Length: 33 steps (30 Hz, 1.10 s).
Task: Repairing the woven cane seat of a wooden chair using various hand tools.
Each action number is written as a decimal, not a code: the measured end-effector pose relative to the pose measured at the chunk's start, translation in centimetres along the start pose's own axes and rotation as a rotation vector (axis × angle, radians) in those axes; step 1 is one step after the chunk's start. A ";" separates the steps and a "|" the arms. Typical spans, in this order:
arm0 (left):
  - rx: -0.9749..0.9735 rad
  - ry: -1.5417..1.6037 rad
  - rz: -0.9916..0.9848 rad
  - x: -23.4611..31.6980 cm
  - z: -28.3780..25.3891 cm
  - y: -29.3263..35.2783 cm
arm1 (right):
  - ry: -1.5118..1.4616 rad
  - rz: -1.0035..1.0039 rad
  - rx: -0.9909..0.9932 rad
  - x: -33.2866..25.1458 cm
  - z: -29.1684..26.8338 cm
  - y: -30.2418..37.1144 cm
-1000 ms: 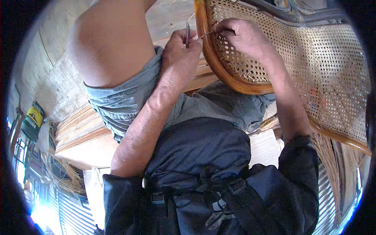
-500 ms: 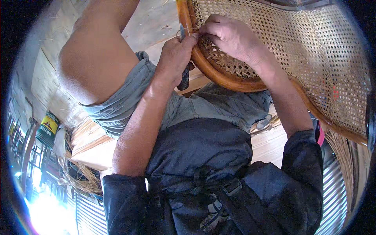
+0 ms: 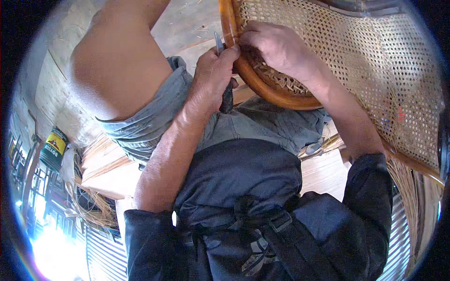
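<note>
A woven cane panel (image 3: 361,56) in a curved, varnished brown wooden frame (image 3: 281,99) fills the upper right. My left hand (image 3: 211,72) is closed round a knife (image 3: 227,99); its dark handle shows below the fingers and its blade points up beside the frame. The left thumb presses against the frame's left edge. Just inside that edge, my right hand (image 3: 276,47) is closed, fingers bent down to the cane near the rim. What its fingertips grip is hidden. Loose, uneven strand ends (image 3: 290,84) show along the lower corner of the weave.
At the far left stands a green and yellow tin can (image 3: 54,150). Loose cane strands (image 3: 98,206) lie below it, beside pale wood (image 3: 108,173). More long strands (image 3: 405,201) hang at the right. My bent bare leg (image 3: 122,65) occupies the upper left.
The frame has shifted slightly right in view. My left hand has moved a little right and down, and more of the knife blade shows. My right hand stays at the rim.
</note>
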<state>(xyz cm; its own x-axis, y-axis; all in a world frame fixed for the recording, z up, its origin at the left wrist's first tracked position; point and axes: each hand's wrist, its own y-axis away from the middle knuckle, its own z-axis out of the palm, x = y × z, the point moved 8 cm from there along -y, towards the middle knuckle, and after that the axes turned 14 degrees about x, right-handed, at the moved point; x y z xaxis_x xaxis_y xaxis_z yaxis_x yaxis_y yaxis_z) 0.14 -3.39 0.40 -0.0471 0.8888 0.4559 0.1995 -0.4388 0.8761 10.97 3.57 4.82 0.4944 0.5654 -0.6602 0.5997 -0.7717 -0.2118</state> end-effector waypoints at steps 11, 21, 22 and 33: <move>-0.044 -0.029 0.091 1.8 1.1 -1.8 | 0.016 0.251 0.033 2.0 -0.8 1.0; 0.020 -0.182 0.076 1.5 1.3 -2.1 | 0.018 0.355 0.066 2.6 -0.8 2.5; 0.003 -0.167 0.096 1.6 1.3 -2.2 | 0.016 0.355 0.079 2.6 -0.9 2.4; -0.032 -0.346 0.158 1.9 0.8 -0.6 | -0.128 0.435 0.225 3.7 -2.7 2.2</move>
<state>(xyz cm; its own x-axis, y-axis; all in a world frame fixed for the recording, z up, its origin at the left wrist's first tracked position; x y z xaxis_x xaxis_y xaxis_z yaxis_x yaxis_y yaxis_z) 0.73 -1.32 0.67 0.3159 0.7997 0.5106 0.1467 -0.5729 0.8064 15.82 4.76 3.82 0.5788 0.1485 -0.8019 0.1981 -0.9794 -0.0384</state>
